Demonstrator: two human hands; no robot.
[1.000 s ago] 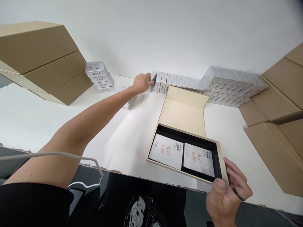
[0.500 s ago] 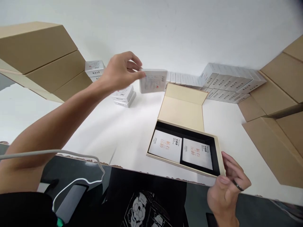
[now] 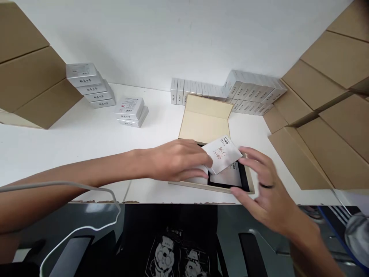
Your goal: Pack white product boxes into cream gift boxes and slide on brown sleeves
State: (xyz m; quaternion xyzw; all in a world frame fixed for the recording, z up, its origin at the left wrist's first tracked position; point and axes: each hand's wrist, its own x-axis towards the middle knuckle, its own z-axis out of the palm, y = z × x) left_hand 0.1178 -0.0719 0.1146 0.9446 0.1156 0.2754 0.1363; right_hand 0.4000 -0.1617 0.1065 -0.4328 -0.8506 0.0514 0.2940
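Observation:
My left hand (image 3: 178, 159) pinches a small white carton (image 3: 222, 152) with orange and black print, tilted above the open gift box (image 3: 198, 186). The gift box is cream outside with a black interior, and its lid (image 3: 206, 121) lies back toward the wall. Inside, a white carton (image 3: 229, 176) shows in the right part; another at the left is mostly covered by my left hand. My right hand (image 3: 266, 192), a dark ring on one finger, is open at the box's right end. Its upper fingertips reach the held carton's right corner.
Two silver-white cartons (image 3: 129, 109) lie stacked left of centre, with a taller stack (image 3: 89, 86) behind them. Rows of cartons (image 3: 253, 92) line the wall. Brown boxes (image 3: 325, 127) rise at right, more (image 3: 31, 77) at left. A white cable (image 3: 86, 186) crosses my left arm.
My left hand took a carton from the left end of the row and brought it right, over the gift box. My right hand let go of the box's edge and its fingers spread.

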